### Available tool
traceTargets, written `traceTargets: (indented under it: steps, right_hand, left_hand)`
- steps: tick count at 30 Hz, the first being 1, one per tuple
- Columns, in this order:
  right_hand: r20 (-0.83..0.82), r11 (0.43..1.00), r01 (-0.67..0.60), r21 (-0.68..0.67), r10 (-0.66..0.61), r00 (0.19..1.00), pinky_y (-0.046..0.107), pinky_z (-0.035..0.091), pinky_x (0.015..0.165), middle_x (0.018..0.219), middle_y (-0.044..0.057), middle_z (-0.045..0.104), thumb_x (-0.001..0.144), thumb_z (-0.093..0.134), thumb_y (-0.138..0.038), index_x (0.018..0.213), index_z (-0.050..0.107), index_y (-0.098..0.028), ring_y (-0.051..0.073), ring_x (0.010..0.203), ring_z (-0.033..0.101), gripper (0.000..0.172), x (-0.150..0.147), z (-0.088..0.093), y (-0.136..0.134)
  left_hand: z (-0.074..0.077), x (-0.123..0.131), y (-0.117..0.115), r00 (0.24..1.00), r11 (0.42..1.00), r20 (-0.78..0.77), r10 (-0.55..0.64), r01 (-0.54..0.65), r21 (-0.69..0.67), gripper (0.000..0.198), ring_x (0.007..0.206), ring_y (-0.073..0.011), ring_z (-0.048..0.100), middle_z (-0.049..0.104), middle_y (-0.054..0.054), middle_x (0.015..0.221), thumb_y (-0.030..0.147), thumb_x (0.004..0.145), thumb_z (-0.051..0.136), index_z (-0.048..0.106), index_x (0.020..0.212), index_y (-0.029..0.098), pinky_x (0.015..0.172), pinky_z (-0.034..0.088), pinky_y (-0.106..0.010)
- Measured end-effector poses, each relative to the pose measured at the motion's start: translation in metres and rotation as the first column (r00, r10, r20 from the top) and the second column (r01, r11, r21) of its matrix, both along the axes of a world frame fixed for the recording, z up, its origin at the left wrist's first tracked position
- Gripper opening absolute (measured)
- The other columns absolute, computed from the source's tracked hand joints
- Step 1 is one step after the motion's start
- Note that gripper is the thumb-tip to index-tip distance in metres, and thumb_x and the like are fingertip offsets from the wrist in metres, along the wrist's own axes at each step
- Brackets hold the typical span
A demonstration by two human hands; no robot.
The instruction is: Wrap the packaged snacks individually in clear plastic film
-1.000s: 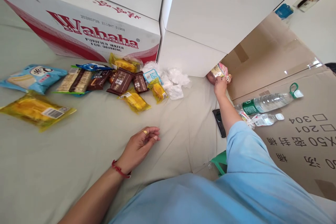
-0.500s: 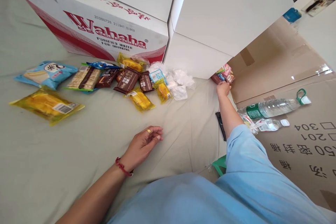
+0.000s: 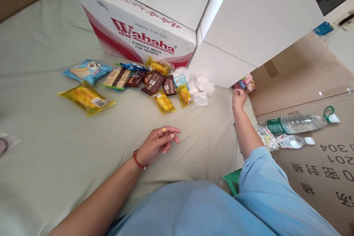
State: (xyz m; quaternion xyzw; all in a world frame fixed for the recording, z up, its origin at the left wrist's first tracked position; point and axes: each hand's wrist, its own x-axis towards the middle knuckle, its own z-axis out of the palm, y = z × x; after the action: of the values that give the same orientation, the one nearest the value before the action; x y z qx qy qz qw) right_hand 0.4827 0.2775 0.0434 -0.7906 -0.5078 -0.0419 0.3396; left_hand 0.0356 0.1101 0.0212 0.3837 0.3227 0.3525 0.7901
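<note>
My left hand (image 3: 162, 141) hovers over or rests on the pale sheet (image 3: 199, 136), empty, its fingers loosely bent and apart. Reaching forward beside the white box, my right hand (image 3: 239, 98) has its fingers curled closed against a pile of colourful snack packets (image 3: 249, 83); what they grip, if anything, is hidden. Left of it lie crumpled clear wrappers (image 3: 204, 84). Beyond my left hand are yellow-wrapped snacks (image 3: 163, 102), a brown chocolate-coloured packet (image 3: 153, 82), an oat bar pack (image 3: 117, 76) and a light blue bag (image 3: 90, 70).
A Wahaha water carton (image 3: 138, 40) and tall white boxes (image 3: 257, 14) stand at the back. On the right, a large bottle (image 3: 301, 123) and a smaller bottle (image 3: 293, 141) lie on brown cardboard (image 3: 326, 169). Something green (image 3: 232, 180) sits by my body.
The view has shifted left, so the scene sits further right. My right hand has drawn back slightly from the packets, and the fingers of my left hand have spread a little.
</note>
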Motion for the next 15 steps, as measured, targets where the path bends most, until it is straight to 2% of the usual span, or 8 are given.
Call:
traceTargets:
  steps: [3,6,8,9,10,12,13,15]
  right_hand:
    - [-0.04,0.986,-0.169,-0.003,0.169,0.985,0.031,0.052,0.077,0.1,0.01,0.072,0.1,0.043,-0.047,0.122,0.067,-0.016,0.019,0.082,0.063,0.045,-0.052,0.004,-0.017]
    - [-0.034,0.89,-0.438,-0.127,0.437,0.899,0.031,0.052,0.076,0.12,0.012,0.069,0.092,0.062,-0.052,0.13,0.064,-0.021,0.019,0.085,0.063,0.049,-0.106,0.003,-0.039]
    - [-0.008,0.828,-0.497,-0.261,0.513,0.859,0.033,0.052,0.08,0.116,0.011,0.07,0.085,0.07,-0.045,0.117,0.07,-0.022,0.021,0.088,0.063,0.04,-0.132,0.001,-0.054]
    - [-0.012,0.825,-0.486,-0.288,0.504,0.863,0.034,0.052,0.082,0.108,0.01,0.071,0.084,0.07,-0.041,0.106,0.072,-0.021,0.022,0.089,0.063,0.03,-0.142,0.0,-0.06]
    - [-0.043,0.845,-0.462,-0.269,0.469,0.882,0.035,0.052,0.083,0.099,0.009,0.071,0.084,0.068,-0.039,0.096,0.072,-0.021,0.022,0.089,0.062,0.022,-0.151,0.0,-0.066]
    - [-0.237,0.917,-0.388,-0.092,0.358,0.903,0.035,0.053,0.078,0.086,0.005,0.068,0.085,0.065,-0.041,0.088,0.07,-0.021,0.021,0.081,0.061,0.02,-0.168,-0.001,-0.08]
    - [-0.39,0.94,-0.342,0.017,0.321,0.863,0.033,0.053,0.072,0.084,0.004,0.068,0.085,0.065,-0.043,0.09,0.069,-0.022,0.019,0.076,0.06,0.022,-0.178,-0.001,-0.088]
    - [-0.687,0.945,-0.293,0.146,0.31,0.657,0.029,0.05,0.06,0.08,0.001,0.067,0.082,0.068,-0.047,0.092,0.068,-0.023,0.016,0.066,0.057,0.026,-0.204,-0.005,-0.107]
  left_hand:
    - [0.005,-0.004,0.004,0.994,0.996,0.09,0.065,-0.059,-0.069,0.038,0.042,-0.0033,0.035,0.073,-0.003,0.075,0.046,0.08,0.078,0.075,0.104,0.016,0.043,0.025,-0.023]
    - [0.008,-0.005,0.006,0.975,0.985,0.16,0.155,-0.14,-0.097,0.037,0.047,-0.0044,0.041,0.071,-0.003,0.077,0.041,0.076,0.081,0.075,0.102,0.016,0.046,0.028,-0.023]
    - [0.009,-0.005,0.007,0.961,0.979,0.197,0.192,-0.172,-0.112,0.037,0.051,-0.0059,0.044,0.07,-0.003,0.079,0.038,0.073,0.082,0.074,0.101,0.016,0.048,0.033,-0.023]
    - [0.009,-0.005,0.008,0.956,0.977,0.214,0.202,-0.179,-0.12,0.037,0.053,-0.0064,0.045,0.069,-0.003,0.079,0.037,0.072,0.083,0.074,0.101,0.016,0.049,0.034,-0.023]
    - [0.009,-0.005,0.008,0.951,0.975,0.229,0.207,-0.182,-0.127,0.038,0.055,-0.0067,0.046,0.068,-0.003,0.08,0.036,0.071,0.084,0.073,0.101,0.016,0.05,0.036,-0.023]
    - [0.009,-0.006,0.009,0.946,0.974,0.243,0.212,-0.184,-0.133,0.039,0.057,-0.0067,0.046,0.067,-0.003,0.081,0.034,0.069,0.085,0.072,0.101,0.016,0.052,0.037,-0.022]
    - [0.008,-0.006,0.01,0.947,0.973,0.237,0.217,-0.191,-0.129,0.04,0.057,-0.0064,0.046,0.066,-0.002,0.082,0.036,0.07,0.085,0.071,0.102,0.016,0.051,0.035,-0.022]
    - [0.006,-0.005,0.011,0.95,0.966,0.185,0.252,-0.236,-0.105,0.043,0.057,-0.0057,0.045,0.065,-0.002,0.085,0.041,0.074,0.084,0.068,0.105,0.016,0.049,0.032,-0.021]
